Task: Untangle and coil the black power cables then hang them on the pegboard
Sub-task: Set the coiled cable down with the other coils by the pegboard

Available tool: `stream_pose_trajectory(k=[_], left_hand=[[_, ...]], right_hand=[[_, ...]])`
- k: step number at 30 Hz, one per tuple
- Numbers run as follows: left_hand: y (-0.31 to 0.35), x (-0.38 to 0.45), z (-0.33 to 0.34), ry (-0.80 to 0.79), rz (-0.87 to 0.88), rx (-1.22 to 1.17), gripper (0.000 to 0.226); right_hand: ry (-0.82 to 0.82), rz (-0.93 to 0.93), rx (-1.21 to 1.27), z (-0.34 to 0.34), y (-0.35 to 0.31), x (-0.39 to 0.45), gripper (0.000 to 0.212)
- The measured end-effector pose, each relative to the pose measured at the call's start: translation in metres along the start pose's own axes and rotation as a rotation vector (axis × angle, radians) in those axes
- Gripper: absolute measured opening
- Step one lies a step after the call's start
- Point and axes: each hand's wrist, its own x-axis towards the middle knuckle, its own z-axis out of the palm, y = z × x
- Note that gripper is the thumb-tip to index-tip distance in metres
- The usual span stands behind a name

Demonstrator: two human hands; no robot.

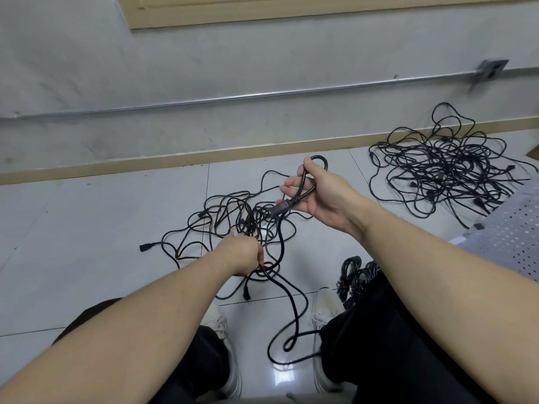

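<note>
A pale tiled floor (87, 228) meets a grey wall. Seen from above, a seated person works over a loose tangle of black cables (233, 217) just ahead of their shoes. The right hand (318, 196), raised above the tangle, has its fingers (288, 189) curled around a small first loop near a plug. That cable runs down and toward the left hand (242, 255), which pinches it low beside the tangle. A larger tangled pile (443, 173) lies well to the right, finished coils (355, 272) by the right knee, and a perforated pegboard (507, 240) at the right edge.
</note>
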Motion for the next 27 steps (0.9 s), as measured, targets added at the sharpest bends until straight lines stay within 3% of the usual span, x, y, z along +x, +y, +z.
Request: stream_pose_trajectory(k=[3,5,8,12,16,22,27], left_hand=[[0.003,-0.003,0.003,-0.079,0.033,-0.004,0.040],[0.000,-0.003,0.003,-0.147,0.147,-0.011,0.035],[-0.005,-0.007,0.002,-0.296,0.267,-0.183,0.027],[-0.001,-0.011,-0.002,-0.286,0.278,-0.275,0.014],[-0.001,-0.012,-0.005,-0.112,0.320,-0.435,0.022],[0.006,-0.020,-0.020,0.289,0.402,-0.368,0.015],[0.008,-0.021,-0.032,0.702,0.412,-0.475,0.026]], right_hand=[[-0.005,0.005,0.030,0.002,0.000,-0.003,0.033],[-0.009,0.006,0.040,0.002,-0.001,-0.004,0.034],[0.018,-0.015,0.080,-0.002,-0.006,-0.003,0.033],[0.102,-0.057,0.025,-0.013,-0.010,-0.002,0.032],[0.150,-0.033,-0.115,-0.022,-0.010,-0.003,0.024],[0.143,0.075,-0.491,-0.027,0.003,-0.001,0.024],[-0.058,0.209,-0.888,-0.027,0.013,-0.006,0.043]])
